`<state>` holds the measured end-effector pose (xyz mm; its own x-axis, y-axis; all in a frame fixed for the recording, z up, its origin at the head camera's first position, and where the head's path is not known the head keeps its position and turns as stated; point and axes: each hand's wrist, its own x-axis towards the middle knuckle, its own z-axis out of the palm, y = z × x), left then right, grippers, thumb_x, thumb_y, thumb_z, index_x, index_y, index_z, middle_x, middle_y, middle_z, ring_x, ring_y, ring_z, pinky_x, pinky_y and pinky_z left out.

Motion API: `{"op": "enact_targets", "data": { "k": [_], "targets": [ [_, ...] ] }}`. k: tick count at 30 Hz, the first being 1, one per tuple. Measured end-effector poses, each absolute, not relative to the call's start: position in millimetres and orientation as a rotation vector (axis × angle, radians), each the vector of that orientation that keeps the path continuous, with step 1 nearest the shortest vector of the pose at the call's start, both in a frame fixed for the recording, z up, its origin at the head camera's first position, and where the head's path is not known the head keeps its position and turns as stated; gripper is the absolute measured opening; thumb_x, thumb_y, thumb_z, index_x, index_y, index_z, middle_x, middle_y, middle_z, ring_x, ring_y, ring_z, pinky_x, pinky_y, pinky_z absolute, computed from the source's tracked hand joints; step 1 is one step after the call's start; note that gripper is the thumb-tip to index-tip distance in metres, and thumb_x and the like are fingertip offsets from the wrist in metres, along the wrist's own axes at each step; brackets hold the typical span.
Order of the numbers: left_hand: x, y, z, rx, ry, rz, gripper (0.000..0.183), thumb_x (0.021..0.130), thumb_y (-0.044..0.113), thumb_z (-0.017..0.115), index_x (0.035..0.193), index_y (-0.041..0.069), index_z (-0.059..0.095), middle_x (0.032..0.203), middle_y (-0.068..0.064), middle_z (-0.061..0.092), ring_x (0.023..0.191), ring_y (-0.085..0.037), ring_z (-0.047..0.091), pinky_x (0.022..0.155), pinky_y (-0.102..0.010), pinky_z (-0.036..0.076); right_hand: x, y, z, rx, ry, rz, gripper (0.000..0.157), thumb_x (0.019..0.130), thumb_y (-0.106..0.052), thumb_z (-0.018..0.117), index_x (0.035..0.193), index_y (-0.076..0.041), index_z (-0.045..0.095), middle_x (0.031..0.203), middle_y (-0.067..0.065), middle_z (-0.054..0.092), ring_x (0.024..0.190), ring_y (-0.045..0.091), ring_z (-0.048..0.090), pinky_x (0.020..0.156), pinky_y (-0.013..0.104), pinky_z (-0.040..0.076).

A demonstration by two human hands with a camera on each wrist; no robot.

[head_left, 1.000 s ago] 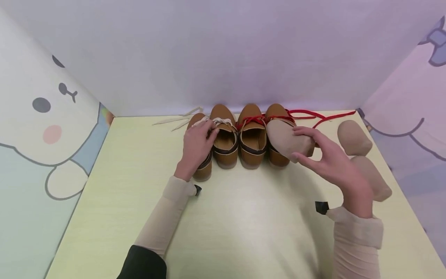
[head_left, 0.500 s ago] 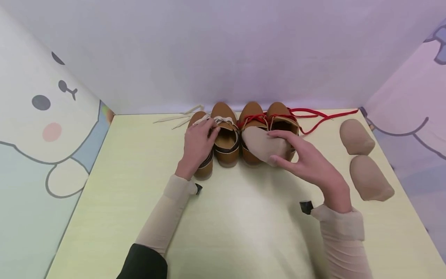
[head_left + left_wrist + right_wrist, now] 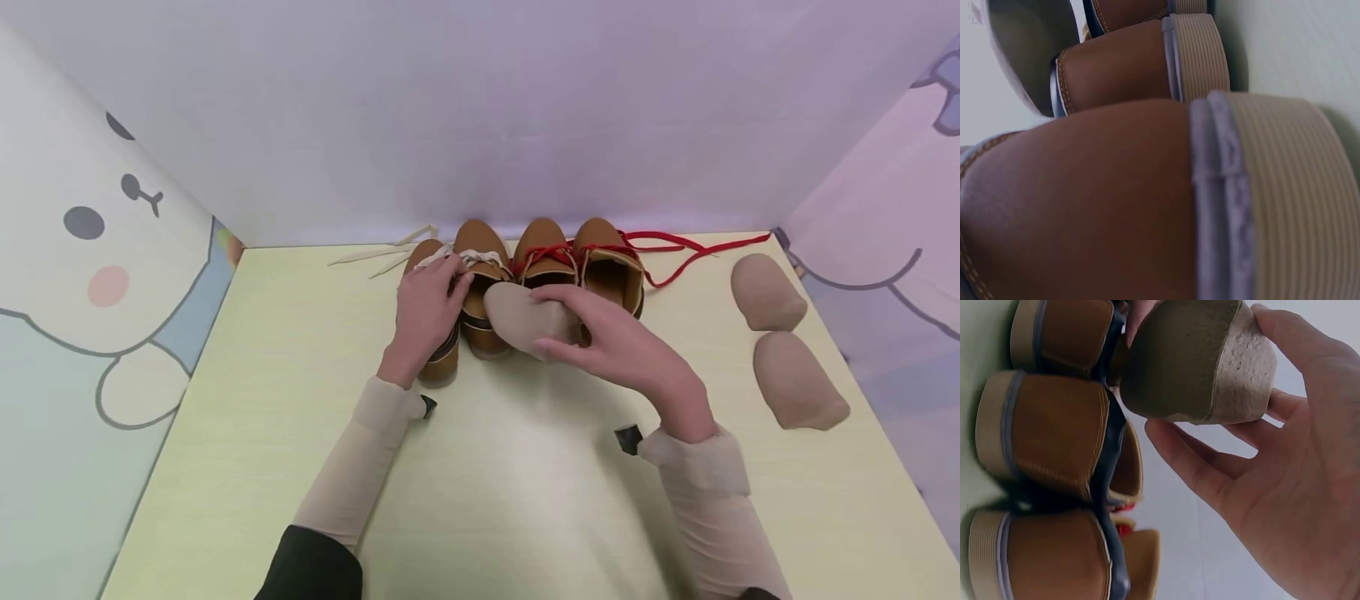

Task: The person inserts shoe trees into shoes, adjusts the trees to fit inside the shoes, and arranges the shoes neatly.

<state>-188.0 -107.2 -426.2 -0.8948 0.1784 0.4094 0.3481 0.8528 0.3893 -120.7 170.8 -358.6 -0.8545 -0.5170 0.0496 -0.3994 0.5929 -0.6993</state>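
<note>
My right hand [image 3: 622, 350] pinches a beige moulded shoe insert [image 3: 521, 317] between thumb and fingers. In the head view the insert hangs over the heels of the middle two shoes; the right wrist view shows its hollow underside [image 3: 1179, 356]. Bent over the leftmost brown shoe [image 3: 442, 362], my left hand [image 3: 427, 312] grips it near the white laces, and its fingertips are partly hidden. Beside it stands a second white-laced shoe [image 3: 476, 237]. To the right come two brown shoes with red laces, the inner one [image 3: 542, 233] partly covered and the outer one [image 3: 611, 279] showing its opening.
Two more beige inserts [image 3: 767, 292] lie at the table's right side. Loose red laces [image 3: 705, 252] trail right along the back edge, pale ones [image 3: 375, 254] left. A pale wall [image 3: 480, 108] rises right behind the shoes on the light table [image 3: 480, 500].
My right hand has carried the shoe insert leftward from over the outer red-laced shoe, uncovering that shoe's opening. The left hand has stayed at the leftmost shoe.
</note>
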Motion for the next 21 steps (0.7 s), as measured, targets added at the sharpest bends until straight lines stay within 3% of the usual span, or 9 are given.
{"op": "enact_targets", "data": {
  "k": [10, 21],
  "targets": [
    [-187.9, -104.0, -426.2, -0.394, -2.674, -0.639, 0.017, 0.105, 0.034, 0.064, 0.099, 0.018, 0.064, 0.096, -0.001, 0.073, 0.087, -0.029, 0.070, 0.087, -0.047, 0.052, -128.4, 145.3, -356.0, -0.820, 2.729, -0.920, 0.069, 0.096, -0.060, 0.067, 0.152, -0.025, 0.051, 0.153, -0.002, 0.055, 0.142, 0.023, 0.052, 0.117, 0.050, 0.043],
    [-185.8, -104.6, -424.1, -0.395, -2.687, -0.627, 0.018, 0.105, 0.035, 0.063, 0.099, 0.018, 0.063, 0.095, -0.001, 0.073, 0.087, -0.029, 0.069, 0.085, -0.047, 0.052, -133.2, 120.0, -360.9, -0.805, 2.820, -0.844, 0.066, 0.098, -0.057, 0.066, 0.150, -0.020, 0.053, 0.147, 0.003, 0.061, 0.134, 0.026, 0.059, 0.111, 0.048, 0.049]
  ]
}}
